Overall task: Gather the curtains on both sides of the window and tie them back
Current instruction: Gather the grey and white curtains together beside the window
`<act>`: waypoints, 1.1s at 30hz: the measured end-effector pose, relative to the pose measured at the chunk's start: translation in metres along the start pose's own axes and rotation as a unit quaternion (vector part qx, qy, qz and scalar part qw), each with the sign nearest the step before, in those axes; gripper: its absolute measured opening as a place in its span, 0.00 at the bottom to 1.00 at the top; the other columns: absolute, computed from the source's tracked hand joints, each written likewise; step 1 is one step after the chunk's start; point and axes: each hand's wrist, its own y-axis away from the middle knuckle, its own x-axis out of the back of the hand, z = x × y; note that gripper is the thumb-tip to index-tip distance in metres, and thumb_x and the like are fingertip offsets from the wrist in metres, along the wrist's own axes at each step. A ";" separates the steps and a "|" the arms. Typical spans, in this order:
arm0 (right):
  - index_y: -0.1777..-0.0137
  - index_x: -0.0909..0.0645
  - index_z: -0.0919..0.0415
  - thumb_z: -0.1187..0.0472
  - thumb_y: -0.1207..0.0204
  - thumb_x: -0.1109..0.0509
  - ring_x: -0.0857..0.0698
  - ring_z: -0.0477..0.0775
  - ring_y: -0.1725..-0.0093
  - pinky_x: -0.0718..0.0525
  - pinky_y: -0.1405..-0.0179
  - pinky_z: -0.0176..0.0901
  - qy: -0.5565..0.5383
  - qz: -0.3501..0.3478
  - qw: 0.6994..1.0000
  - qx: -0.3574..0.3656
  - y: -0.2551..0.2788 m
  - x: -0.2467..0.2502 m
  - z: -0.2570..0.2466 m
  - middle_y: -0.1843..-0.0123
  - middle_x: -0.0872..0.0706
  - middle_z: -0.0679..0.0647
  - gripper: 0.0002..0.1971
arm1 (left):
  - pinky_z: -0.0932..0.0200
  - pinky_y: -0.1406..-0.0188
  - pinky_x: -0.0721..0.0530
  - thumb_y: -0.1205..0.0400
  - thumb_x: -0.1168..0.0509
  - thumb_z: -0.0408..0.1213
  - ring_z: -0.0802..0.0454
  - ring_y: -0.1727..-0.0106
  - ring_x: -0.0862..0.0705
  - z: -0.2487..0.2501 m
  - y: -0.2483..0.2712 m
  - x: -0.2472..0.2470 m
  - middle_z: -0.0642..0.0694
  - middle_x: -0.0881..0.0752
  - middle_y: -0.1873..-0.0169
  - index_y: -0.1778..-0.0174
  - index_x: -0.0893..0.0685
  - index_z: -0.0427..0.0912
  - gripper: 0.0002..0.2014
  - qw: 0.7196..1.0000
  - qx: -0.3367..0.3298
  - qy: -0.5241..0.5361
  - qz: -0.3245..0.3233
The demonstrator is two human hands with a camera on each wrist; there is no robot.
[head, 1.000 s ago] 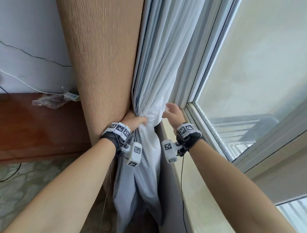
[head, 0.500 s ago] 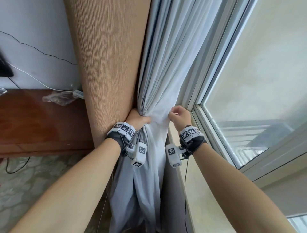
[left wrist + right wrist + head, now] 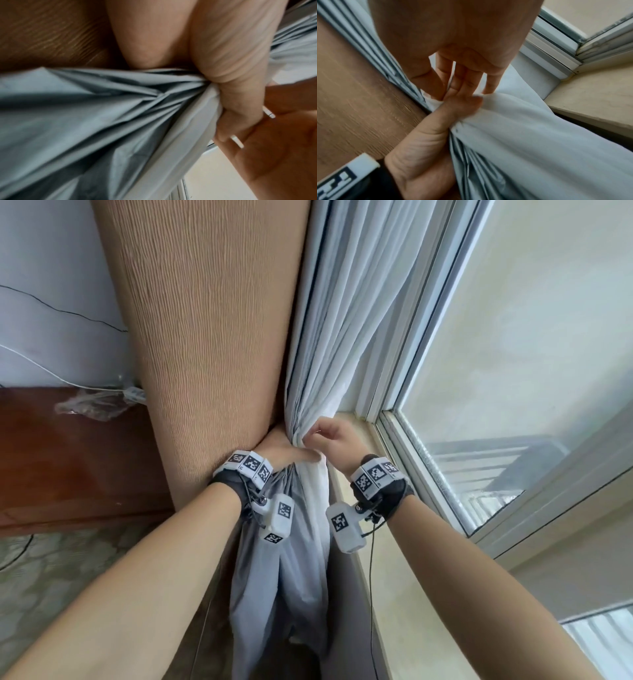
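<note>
White curtain [image 3: 318, 364]: bunched into a tight waist at sill height, just left of the window frame, loose folds spilling below the pinch point.
Tan curtain [image 3: 212, 337]: hanging right beside it on the left, touching the back of the left hand, not gathered into the bundle (at least none visible in the grip).
Left hand [image 3: 291, 455]: wrapped around the white bundle, thumb clamped across the front, knuckles jammed against the tan fabric.
Right hand [image 3: 334, 436]: fingers curled down onto the top of the same bunch, tips nipping a fold right above the left thumb (looks more like tucking than a real hold).
Tie-back: none spotted in any view, so probably nothing to cinch with yet.
Risk 1: right hand off to hunt for a tie, left grip alone on slick fabric, folds sliding out and fanning back over the glass [image 3: 513, 337].
Risk 2: only the white layer tied, tan one left hanging free.
Risk 3: too hard a downward tug on the bunch, strain on whatever holds it up top (out of view).
Windowsill [image 3: 404, 594]: just right of the bundle, lower folds brushing its edge, possible snag.
</note>
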 end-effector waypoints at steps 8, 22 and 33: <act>0.38 0.20 0.59 0.71 0.30 0.31 0.20 0.54 0.34 0.25 0.32 0.54 -0.089 0.148 0.976 -0.134 -0.012 0.020 0.036 0.39 0.18 0.53 0.19 | 0.58 0.42 0.23 0.29 0.30 0.21 0.45 0.42 0.17 -0.001 0.011 0.016 0.43 0.14 0.45 0.49 0.18 0.43 0.16 0.993 0.096 0.047 0.049; 0.70 0.21 0.58 0.69 0.27 0.31 0.21 0.53 0.64 0.18 0.54 0.54 -0.068 0.170 0.977 -0.108 -0.025 0.011 0.042 0.72 0.20 0.50 0.11 | 0.57 0.45 0.18 0.31 0.27 0.23 0.44 0.46 0.14 -0.003 0.008 0.018 0.41 0.12 0.48 0.47 0.16 0.38 0.17 0.988 0.096 0.042 0.112; 0.63 0.20 0.66 0.74 0.28 0.29 0.20 0.47 0.63 0.21 0.56 0.37 0.054 0.046 0.997 0.037 0.001 0.006 0.004 0.63 0.16 0.57 0.05 | 0.52 0.25 0.25 0.49 0.17 0.54 0.54 0.26 0.25 -0.019 -0.017 -0.010 0.51 0.24 0.29 0.20 0.39 0.46 0.62 0.991 0.077 -0.097 0.050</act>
